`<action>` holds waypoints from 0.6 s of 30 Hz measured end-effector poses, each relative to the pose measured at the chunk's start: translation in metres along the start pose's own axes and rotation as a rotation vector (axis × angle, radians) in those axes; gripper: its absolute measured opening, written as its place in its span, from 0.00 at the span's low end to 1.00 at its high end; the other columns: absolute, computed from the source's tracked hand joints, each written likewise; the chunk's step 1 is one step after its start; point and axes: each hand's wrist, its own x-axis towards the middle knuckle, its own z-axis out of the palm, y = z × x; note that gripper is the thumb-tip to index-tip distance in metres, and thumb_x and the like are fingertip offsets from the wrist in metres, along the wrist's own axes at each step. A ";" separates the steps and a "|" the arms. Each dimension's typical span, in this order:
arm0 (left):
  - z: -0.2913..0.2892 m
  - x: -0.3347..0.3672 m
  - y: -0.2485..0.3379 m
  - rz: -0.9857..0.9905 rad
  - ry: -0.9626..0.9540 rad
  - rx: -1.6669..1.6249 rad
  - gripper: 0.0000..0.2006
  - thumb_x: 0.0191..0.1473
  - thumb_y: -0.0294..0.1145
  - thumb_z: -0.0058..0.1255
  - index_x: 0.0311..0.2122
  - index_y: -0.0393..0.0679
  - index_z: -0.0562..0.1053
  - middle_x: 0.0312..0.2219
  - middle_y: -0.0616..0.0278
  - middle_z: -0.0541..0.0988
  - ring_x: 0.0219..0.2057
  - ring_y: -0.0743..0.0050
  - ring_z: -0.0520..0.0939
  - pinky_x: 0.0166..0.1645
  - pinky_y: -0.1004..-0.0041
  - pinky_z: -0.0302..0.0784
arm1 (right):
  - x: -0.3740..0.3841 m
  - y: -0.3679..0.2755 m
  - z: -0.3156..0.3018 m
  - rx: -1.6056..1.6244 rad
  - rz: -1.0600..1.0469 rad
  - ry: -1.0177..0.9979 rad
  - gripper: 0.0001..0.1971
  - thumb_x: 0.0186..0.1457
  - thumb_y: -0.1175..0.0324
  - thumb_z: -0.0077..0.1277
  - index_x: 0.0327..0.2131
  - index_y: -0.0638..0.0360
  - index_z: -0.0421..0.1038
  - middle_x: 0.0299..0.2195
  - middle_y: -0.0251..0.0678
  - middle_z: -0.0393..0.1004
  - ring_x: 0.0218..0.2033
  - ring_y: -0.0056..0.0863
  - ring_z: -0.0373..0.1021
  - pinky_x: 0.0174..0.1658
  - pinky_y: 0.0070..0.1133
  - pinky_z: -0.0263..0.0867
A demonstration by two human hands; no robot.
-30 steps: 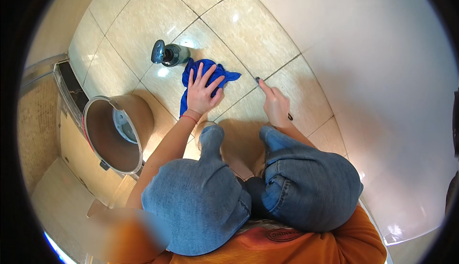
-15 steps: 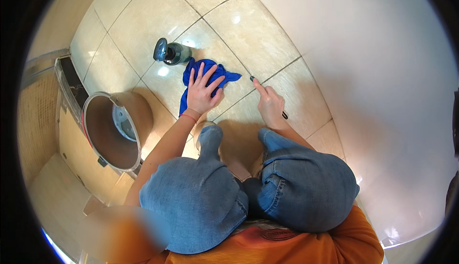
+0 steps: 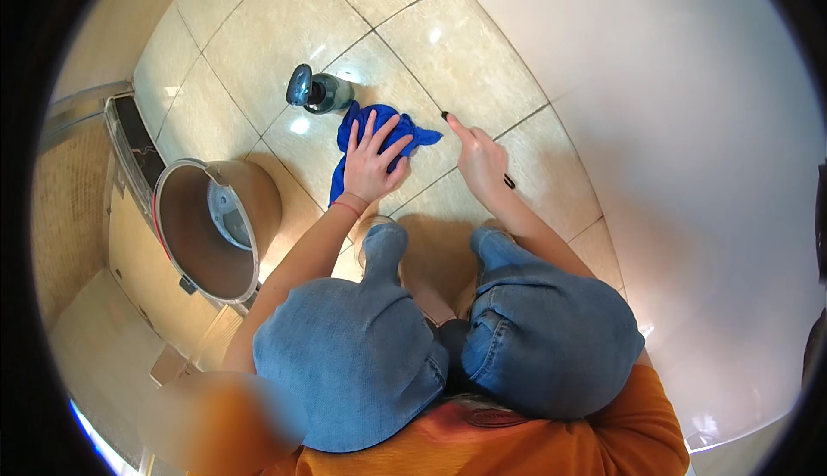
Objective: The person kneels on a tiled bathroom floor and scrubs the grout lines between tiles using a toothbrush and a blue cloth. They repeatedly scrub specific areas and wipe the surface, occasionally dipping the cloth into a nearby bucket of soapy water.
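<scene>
With fingers spread flat, my left hand (image 3: pixel 370 168) presses down on a crumpled blue cloth (image 3: pixel 425 136) on the tiled floor. To the right of it, my right hand (image 3: pixel 482 163) is closed around a slim black brush (image 3: pixel 445 117). The index finger lies stretched along the brush toward its tip, which rests at a grout line between tiles. Its looped end sticks out behind the palm, and my hand hides the middle. Just beyond the cloth stands a dark teal spray bottle (image 3: pixel 334 94), its head turned to the left.
A grey-brown bucket (image 3: pixel 270 205) with a pale blue item (image 3: pixel 228 211) inside stands at the left, by a cabinet (image 3: pixel 142 278). Shiny beige tiles (image 3: pixel 267 19) cover the floor. A smooth white surface (image 3: pixel 689 131) borders it on the right. My bent knees are close behind my hands.
My right hand has slid the brush tip away from me and slightly left along the grout line. The left hand stays on the cloth. The whole view has shifted slightly.
</scene>
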 end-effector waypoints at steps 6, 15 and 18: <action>0.000 -0.001 -0.001 0.006 0.014 -0.008 0.19 0.50 0.38 0.59 0.50 0.59 0.80 0.63 0.61 0.71 0.68 0.42 0.63 0.70 0.41 0.49 | -0.027 0.002 0.002 0.010 0.026 0.018 0.27 0.52 0.81 0.49 0.54 0.43 0.78 0.25 0.37 0.74 0.24 0.40 0.74 0.26 0.34 0.69; -0.002 -0.004 -0.001 0.003 0.005 0.004 0.19 0.50 0.38 0.58 0.50 0.59 0.80 0.63 0.60 0.71 0.68 0.42 0.64 0.71 0.40 0.49 | -0.013 -0.001 0.003 0.031 0.051 -0.007 0.28 0.49 0.81 0.51 0.54 0.41 0.77 0.25 0.36 0.74 0.28 0.40 0.75 0.28 0.35 0.70; 0.000 0.001 -0.001 0.003 0.002 0.003 0.19 0.50 0.38 0.58 0.50 0.59 0.80 0.63 0.60 0.70 0.68 0.43 0.63 0.71 0.41 0.48 | -0.015 0.004 0.004 0.023 0.064 -0.004 0.27 0.51 0.80 0.51 0.54 0.41 0.77 0.26 0.37 0.74 0.28 0.41 0.75 0.30 0.35 0.71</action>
